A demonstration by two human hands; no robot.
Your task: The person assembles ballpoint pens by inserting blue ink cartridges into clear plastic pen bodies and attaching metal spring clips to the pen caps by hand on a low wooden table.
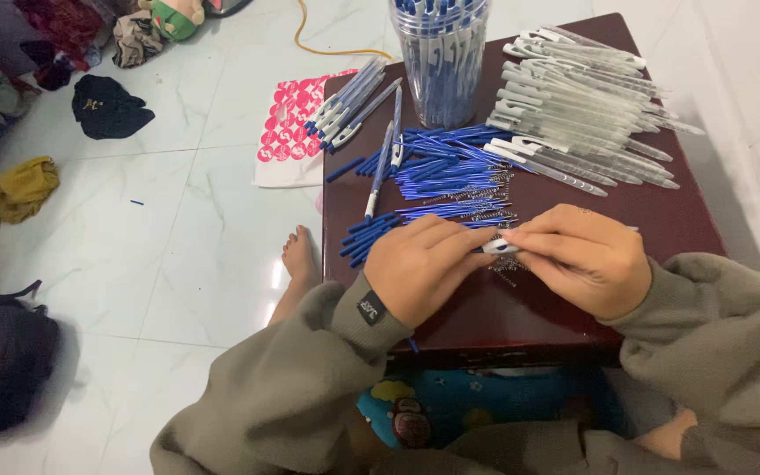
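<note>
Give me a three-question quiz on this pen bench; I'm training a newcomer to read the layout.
1. True or false: the left hand and right hand both grip one white pen part.
2. What fills the clear plastic jar?
A. springs
B. blue-and-white pens
C. stickers
3. On which side of the dark red table do the clear pen barrels lie?

Key:
1. true
2. B
3. the person's right

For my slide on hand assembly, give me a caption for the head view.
Both hands, left hand and right hand, pinch a pen over a dark red table.
</note>
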